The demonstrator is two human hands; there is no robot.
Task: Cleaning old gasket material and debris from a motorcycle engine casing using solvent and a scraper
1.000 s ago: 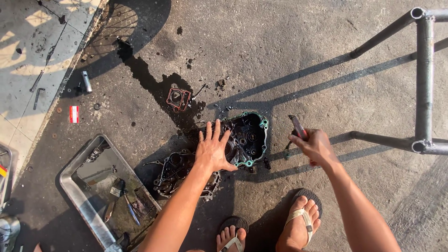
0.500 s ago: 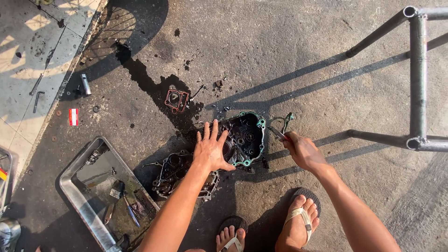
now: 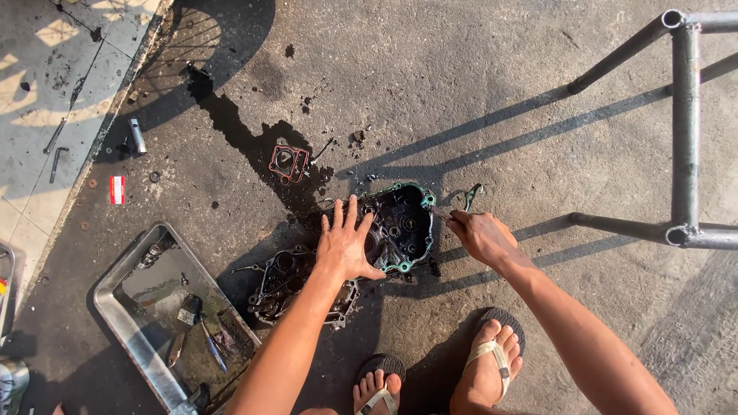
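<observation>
The left hand [image 3: 346, 247] lies flat with fingers spread on the dark engine cover [image 3: 400, 227], apparently pinning it to the oil-stained ground. The right hand [image 3: 480, 237] has its grip closed around a thin tool [image 3: 440, 214], tip at the cover's green-gasketed rim just left of the grip. A second casing [image 3: 296, 284] lies below the left hand, a metal tray [image 3: 123, 323] of parts further left.

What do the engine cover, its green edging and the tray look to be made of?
Engine cover: looks like cast metal, dark and oil-stained, with moulded recesses and bolt holes. Green edging: probably thin gasket sheet, as a torn strip of it curls loose near the right hand; exact material unclear. Tray: sheet metal, likely steel or aluminium, with a shiny reflective rim and grimy floor. The left hand lies flat on the cover.
</observation>
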